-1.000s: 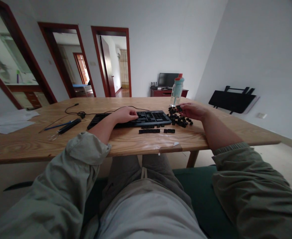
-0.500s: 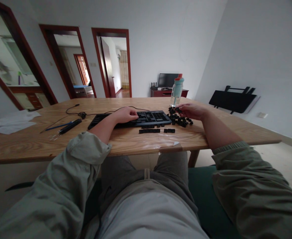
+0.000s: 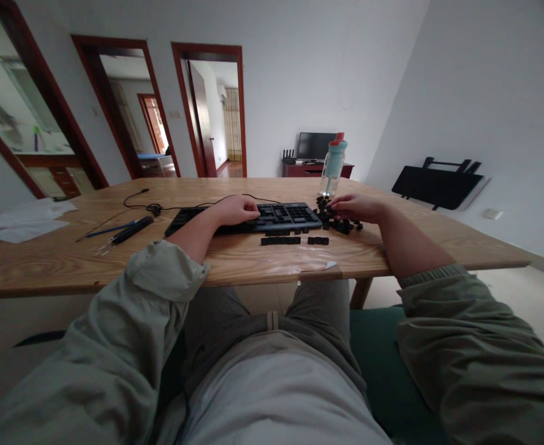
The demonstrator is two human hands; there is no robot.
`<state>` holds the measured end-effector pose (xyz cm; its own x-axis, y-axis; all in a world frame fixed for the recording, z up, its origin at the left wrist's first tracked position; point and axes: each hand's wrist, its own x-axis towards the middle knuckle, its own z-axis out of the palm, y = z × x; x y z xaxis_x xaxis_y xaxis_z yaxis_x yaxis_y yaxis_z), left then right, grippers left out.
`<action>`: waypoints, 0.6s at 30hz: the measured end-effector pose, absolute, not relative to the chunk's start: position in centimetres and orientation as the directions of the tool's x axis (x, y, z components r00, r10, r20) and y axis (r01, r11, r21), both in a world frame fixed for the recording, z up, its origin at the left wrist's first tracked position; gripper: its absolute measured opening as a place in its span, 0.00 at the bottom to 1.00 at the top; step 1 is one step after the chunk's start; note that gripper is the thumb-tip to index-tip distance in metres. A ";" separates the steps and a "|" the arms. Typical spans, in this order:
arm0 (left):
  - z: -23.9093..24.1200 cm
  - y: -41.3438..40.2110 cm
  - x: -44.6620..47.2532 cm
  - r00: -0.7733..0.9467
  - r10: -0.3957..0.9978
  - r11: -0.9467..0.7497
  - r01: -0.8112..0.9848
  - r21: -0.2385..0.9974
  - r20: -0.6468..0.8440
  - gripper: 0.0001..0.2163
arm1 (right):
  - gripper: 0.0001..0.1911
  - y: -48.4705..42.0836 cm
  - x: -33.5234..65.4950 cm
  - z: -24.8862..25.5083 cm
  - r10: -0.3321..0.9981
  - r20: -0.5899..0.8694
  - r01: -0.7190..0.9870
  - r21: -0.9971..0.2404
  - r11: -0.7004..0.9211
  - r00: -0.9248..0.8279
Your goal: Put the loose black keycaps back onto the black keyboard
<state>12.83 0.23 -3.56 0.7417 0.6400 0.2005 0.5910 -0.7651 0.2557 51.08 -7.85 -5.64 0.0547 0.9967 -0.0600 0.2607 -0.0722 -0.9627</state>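
Note:
A black keyboard (image 3: 295, 214) lies on the wooden table, with key sockets showing bare on its right part. My left hand (image 3: 235, 210) rests over its middle, fingers curled closed; whatever they may hold is hidden. To the right of the keyboard is a loose pile of black keycaps (image 3: 344, 227). My right hand (image 3: 356, 207) is at this pile, thumb and fingertips pinched together among the caps; I cannot make out what is between them. In front of the keyboard, more keycaps (image 3: 280, 240) are lined up in short rows.
Behind the pile stands a clear bottle (image 3: 332, 167) with a red and teal top. Left of the keyboard are its cable (image 3: 154, 210), a black pen-like tool (image 3: 133, 230) and a blue one (image 3: 109, 229). White paper (image 3: 26, 219) lies at the table's left.
My right hand has lowered slightly into the keycap pile, its fingertips now down among the caps. The left hand stays over the keyboard. The view has tilted a little.

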 end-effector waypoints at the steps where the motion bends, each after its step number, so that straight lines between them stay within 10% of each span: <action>1: -3.5 0.2 12.8 0.743 0.639 -0.766 0.591 0.253 0.198 0.17 | 0.04 -7.9 51.1 -5.6 0.997 -0.062 0.282 -0.957 -0.075 0.056; 18: -3.2 -0.4 12.8 0.749 0.631 -0.772 0.579 0.263 0.202 0.17 | 0.12 -8.4 50.8 -5.2 0.992 0.095 0.624 -0.781 0.020 0.086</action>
<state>12.82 -0.35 -3.21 0.7490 0.6308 0.2025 0.5790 -0.7718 0.2626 50.79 -8.38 -5.17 0.0864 0.9917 0.0948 0.6244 0.0203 -0.7809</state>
